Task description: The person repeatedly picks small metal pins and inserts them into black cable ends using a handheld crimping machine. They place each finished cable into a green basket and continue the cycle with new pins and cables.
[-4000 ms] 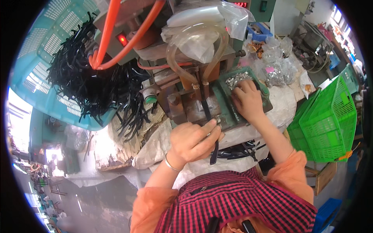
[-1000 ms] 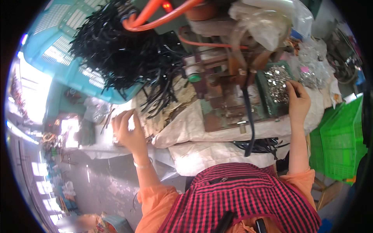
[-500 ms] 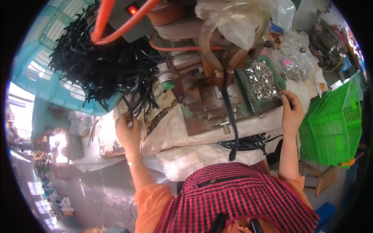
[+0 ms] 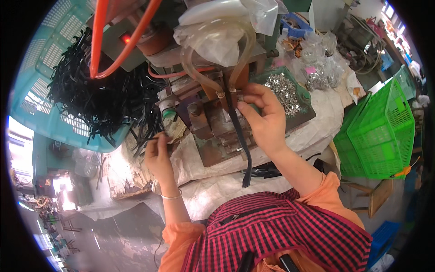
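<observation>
Left hand (image 4: pixel 159 159) loosely pinched beside black strips (image 4: pixel 106 99); right hand (image 4: pixel 268 121) half-curled beside black strap (image 4: pixel 239 133); grips unclear.

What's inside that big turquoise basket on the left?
Black straps in a tangled heap, some spilling out rightward. Whatever lies beneath them in the turquoise basket is covered from view.
</observation>
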The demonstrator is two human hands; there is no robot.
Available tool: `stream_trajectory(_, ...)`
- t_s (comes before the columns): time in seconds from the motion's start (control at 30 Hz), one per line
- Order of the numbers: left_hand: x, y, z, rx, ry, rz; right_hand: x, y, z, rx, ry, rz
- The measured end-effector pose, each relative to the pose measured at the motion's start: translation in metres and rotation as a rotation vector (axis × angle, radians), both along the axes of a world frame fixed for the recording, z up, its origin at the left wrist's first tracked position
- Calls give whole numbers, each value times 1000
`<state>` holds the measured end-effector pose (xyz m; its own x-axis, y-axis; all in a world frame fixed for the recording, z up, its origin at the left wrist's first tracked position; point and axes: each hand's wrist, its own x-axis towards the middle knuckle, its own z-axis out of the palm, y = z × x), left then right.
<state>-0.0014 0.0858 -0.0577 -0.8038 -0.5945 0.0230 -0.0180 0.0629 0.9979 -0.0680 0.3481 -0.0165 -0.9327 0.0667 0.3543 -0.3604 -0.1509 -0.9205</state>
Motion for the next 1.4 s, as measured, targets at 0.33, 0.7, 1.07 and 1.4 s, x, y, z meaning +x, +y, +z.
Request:
stream_trajectory(0.33,14,77,87,-837,811,-286,31,-5,44,-117,-109,137)
stream_trajectory(0.7,-25,114,61,-1176,1004,-469,-33,115,-62,1098,244,-539)
stream_trajectory(1.07,31,89,65,-1216,719,-348,-54,98,-49,1070,406,-448)
stream_trajectory(1.4,-16,-75,27,-1378,31,165,-44,85,-49,799,260,-476)
